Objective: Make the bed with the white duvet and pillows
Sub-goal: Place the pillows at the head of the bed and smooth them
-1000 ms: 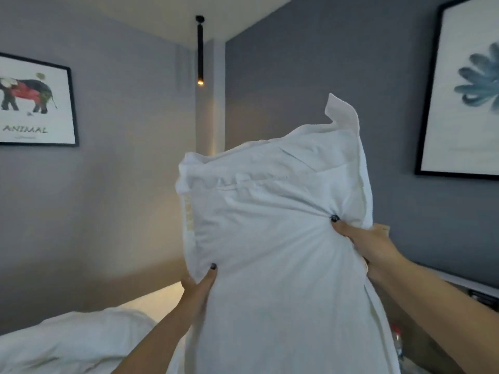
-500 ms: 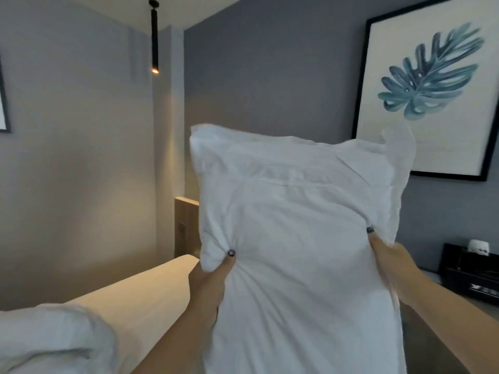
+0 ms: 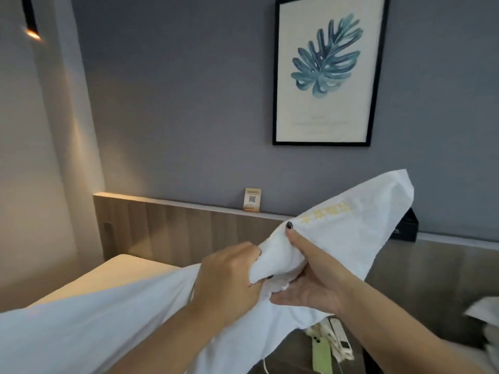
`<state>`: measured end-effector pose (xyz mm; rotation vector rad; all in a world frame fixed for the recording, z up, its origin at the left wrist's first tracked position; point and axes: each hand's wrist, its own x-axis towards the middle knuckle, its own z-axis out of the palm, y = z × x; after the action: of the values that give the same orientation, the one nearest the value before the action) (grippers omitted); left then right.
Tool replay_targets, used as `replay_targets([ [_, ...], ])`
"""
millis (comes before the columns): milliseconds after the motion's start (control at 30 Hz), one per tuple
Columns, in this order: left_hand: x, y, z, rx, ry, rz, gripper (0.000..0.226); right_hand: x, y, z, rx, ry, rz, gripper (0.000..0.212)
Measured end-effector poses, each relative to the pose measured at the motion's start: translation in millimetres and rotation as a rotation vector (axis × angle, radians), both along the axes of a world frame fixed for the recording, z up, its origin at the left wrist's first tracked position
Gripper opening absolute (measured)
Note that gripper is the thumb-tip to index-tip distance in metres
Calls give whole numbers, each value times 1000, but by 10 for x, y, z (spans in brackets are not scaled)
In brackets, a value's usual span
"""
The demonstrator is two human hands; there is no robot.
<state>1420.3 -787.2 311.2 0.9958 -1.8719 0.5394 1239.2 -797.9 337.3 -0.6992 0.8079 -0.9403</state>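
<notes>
A white pillow (image 3: 89,327) in a white case lies low across the view, its bulk toward the lower left over the bed (image 3: 118,268). The case's loose open end (image 3: 359,228), with yellow printed characters, sticks up to the right. My left hand (image 3: 229,279) grips a bunch of the case fabric at the pillow's end. Right beside it, my right hand (image 3: 310,276) holds the same fabric, thumb on top and fingers underneath. The duvet is not clearly in view.
A wooden headboard (image 3: 175,230) with a ledge runs along the grey wall; a small card (image 3: 252,199) stands on it. A leaf picture (image 3: 328,68) hangs above. A black box (image 3: 406,230) sits at right. A green phone (image 3: 321,354) and white cables lie on the bedside surface.
The pillow has come down from upright in front of me to lying low toward the bed. Both hands have moved from its sides to its open end, close together. The view turned right.
</notes>
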Motion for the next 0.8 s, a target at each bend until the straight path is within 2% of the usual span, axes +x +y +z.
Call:
replay_targets([
  [67,198,105,-45,-20,-32,-19,24,202,135,-35,-18,103,-11,73],
  [233,809,486,-244,-7,30,1,25,789,562,62,-197,616,-57,48],
  [300,1059,645,-309,10,94,-16,15,979,717,198,-295,839,-9,49],
  [333,1159,713,-324,28,129,-14,19,1058,783,273,-383,987,-9,53],
  [433,1304,854,-333,81,190,3,33,1196,954,543,-815,1590,-233,54],
  [467,1297,890,-329,85,192,1,35,1205,1002,628,-1013,1784,-322,51],
  [500,1271,914,-333,77,191,-7,36,1197,1047,706,-1256,1895,-360,45],
  [533,1227,942,-329,62,190,-26,36,1170,1085,771,-1477,1936,-289,43],
  [567,1169,972,-318,51,191,-58,35,1134,1134,830,-1598,1960,-121,53],
  [600,1101,1004,-306,47,182,-99,34,1079,1175,863,-1582,1994,106,72],
  [667,929,1050,-271,28,135,-158,30,962,1234,871,-1293,2163,491,95],
  [733,736,1051,-223,30,102,-216,25,802,1248,779,-1136,2286,581,89],
  [800,535,1017,-164,70,101,-269,24,554,1227,661,-1191,2312,485,65],
])
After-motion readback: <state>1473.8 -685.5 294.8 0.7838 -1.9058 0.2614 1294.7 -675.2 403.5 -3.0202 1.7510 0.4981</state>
